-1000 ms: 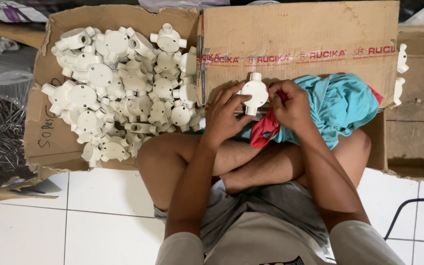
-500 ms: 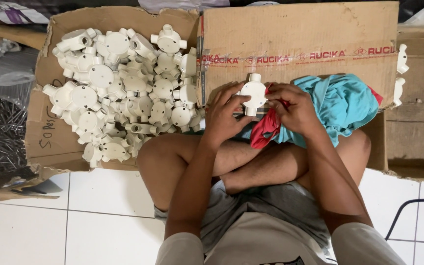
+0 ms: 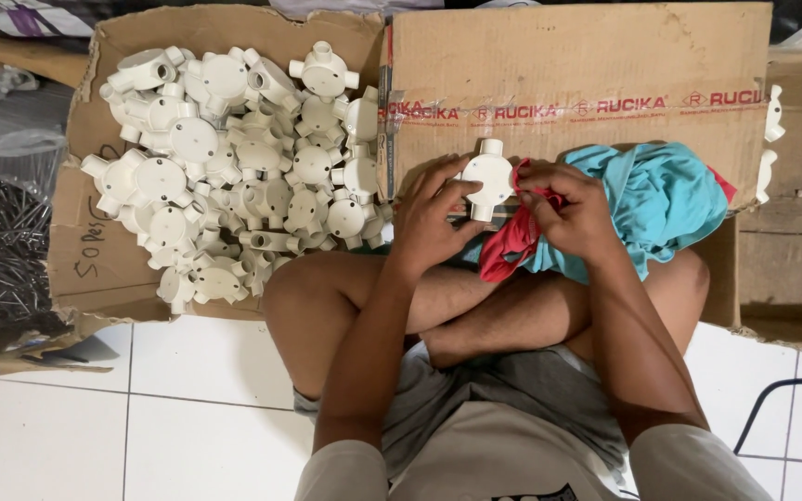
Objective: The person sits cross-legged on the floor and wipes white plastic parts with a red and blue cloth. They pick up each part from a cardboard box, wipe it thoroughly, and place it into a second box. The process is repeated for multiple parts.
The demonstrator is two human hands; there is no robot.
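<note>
The left hand [image 3: 433, 218] closes its fingers on a round white conduit fitting [image 3: 488, 176], while the right hand [image 3: 570, 211] pinches a red and teal cloth [image 3: 647, 199] against it. Both sit above the person's crossed legs, at the near edge of a taped cardboard box [image 3: 577, 65]. To the left, a heap of white fittings [image 3: 234, 167] fills an open cardboard flap [image 3: 81, 269].

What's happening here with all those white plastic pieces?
A person sits cross-legged on a tiled floor. The left hand holds a round white conduit fitting, and the right hand presses a red cloth against it. A pile of like fittings lies on flattened cardboard alongside.
</note>
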